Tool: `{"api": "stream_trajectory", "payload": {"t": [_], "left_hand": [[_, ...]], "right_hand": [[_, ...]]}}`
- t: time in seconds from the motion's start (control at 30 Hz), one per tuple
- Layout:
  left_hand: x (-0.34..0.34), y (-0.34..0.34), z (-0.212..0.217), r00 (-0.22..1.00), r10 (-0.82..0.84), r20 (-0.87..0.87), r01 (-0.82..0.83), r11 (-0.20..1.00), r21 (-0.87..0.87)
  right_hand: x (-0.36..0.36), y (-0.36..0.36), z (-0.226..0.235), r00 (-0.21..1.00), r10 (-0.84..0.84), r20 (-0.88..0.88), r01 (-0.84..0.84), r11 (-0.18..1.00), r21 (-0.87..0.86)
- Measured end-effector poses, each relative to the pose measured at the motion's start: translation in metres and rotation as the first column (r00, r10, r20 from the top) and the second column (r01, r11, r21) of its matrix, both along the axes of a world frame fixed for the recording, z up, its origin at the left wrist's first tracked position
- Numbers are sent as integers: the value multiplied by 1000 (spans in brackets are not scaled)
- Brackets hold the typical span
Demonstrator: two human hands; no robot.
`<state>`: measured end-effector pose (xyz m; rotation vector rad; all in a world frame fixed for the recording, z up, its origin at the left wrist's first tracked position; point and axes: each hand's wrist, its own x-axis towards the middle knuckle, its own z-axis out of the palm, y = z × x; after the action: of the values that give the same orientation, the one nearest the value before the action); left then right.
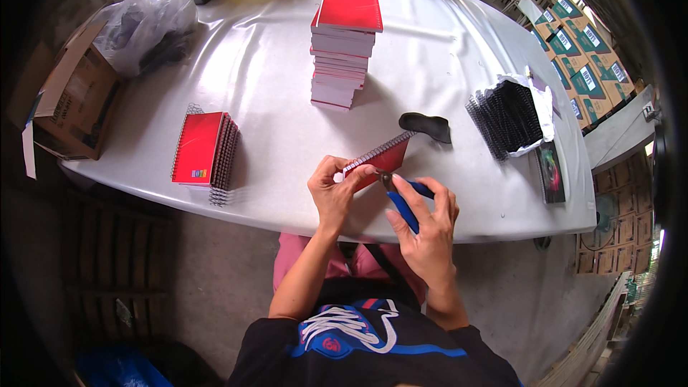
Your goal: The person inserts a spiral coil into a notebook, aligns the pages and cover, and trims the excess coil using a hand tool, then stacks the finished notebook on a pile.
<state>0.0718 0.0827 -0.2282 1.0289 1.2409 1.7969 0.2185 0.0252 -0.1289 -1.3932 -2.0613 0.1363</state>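
My left hand [332,190] grips a red spiral notebook [383,161] by its near end, tilted up off the table with the dark wire coil along its upper edge. In my right hand [430,233] is a pair of pliers [405,211] with blue handles. The metal jaws touch or nearly touch the coil's near end, beside my left thumb; whether they have closed on the wire I cannot tell. Just beyond the notebook lies a dark, curved, flat object [426,127] whose kind I cannot make out.
A tall stack of red-covered notebooks [342,64] stands mid-table, with a pile of coil-bound ones [201,147] at left. Black wire coils [509,115] lie at right, near a dark box [550,172]. A cardboard box [82,100] and plastic bag [147,25] sit far left.
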Motion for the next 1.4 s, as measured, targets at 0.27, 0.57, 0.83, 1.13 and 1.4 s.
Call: {"api": "stream_trajectory", "payload": {"t": [0.27,0.57,0.83,1.13,1.4], "left_hand": [[2,-6,29,958,125,-257,-80,980,181],[3,-7,24,851,323,-415,-177,919,353],[-7,-7,19,838,387,-384,-311,918,247],[-32,-21,31,949,169,267,-189,980,53],[-65,-55,58,937,233,259,-262,962,81]], "right_hand": [[-13,4,4,988,22,154,-20,1000,-19],[-5,3,-2,919,161,-360,-302,874,-379],[4,12,-17,842,226,-490,-453,789,-415],[55,35,-66,846,-339,412,458,857,-236],[-71,62,-46,321,11,-947,-610,767,-198]]}}
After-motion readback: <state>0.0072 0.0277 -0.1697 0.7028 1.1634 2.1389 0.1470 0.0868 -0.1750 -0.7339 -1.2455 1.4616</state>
